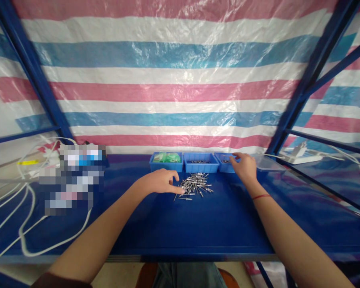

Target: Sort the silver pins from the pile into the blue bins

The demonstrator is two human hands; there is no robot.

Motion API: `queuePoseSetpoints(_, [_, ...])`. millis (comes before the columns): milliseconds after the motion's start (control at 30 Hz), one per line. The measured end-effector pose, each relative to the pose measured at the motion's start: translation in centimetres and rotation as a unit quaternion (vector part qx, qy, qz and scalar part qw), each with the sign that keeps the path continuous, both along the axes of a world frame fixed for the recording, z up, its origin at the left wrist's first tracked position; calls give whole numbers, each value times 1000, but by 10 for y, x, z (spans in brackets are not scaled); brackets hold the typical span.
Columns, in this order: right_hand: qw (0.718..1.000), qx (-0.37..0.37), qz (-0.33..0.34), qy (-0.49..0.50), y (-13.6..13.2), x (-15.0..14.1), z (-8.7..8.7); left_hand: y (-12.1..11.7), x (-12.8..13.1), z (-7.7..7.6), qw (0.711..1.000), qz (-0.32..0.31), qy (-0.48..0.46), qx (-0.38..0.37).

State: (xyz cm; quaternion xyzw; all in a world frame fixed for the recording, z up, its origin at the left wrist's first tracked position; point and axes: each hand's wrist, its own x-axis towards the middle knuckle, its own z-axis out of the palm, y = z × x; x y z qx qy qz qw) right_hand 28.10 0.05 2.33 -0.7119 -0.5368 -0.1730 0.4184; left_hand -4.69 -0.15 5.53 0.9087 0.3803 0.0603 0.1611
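Observation:
A loose pile of silvery pop rivets point(196, 184) lies on the blue tabletop. At the pile's left edge is my left hand point(160, 182), thumb and index finger apart, the thumb tip touching or right beside the rivets. My right hand point(244, 166) is over the right end of the right-hand blue bin point(225, 167), its thumb and index finger slightly apart. I make out nothing between them. Small rivets show in that bin, partly hidden by the hand. The middle blue bin point(201, 165) also holds some rivets.
The left blue bin point(166, 165) contains a green plastic packet point(168, 157). A clear plastic lid point(268, 163) lies right of the bins, near a white power strip point(303, 155). White cables point(28, 240) loop across the left side. Blue metal posts point(306, 88) frame the table.

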Motion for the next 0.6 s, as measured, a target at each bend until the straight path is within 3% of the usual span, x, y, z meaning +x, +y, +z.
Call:
queuePoseSetpoints(100, [998, 2, 34, -43, -2, -5, 4, -7, 2, -1, 998, -15, 50, -48])
queuePoseSetpoints(167, [987, -53, 145, -54, -8, -20, 8, -11, 6, -3, 997, -19, 60, -49])
queuePoseSetpoints(267, [922, -165, 336, -94, -17, -50, 8, -12, 14, -9, 998, -34, 51, -24])
queuePoseSetpoints(333, [886, -196, 405, -108, -21, -67, 5, -10, 19, -17, 998, -48, 32, 18])
queuePoseSetpoints(467, [859, -221, 448, -115, -25, -83, -2, -5, 28, -40, 989, -39, -51, 135])
queuePoseSetpoints(600, [863, -223, 439, -110, -25, -86, -2, 0, 36, -55, 978, -42, -126, 161])
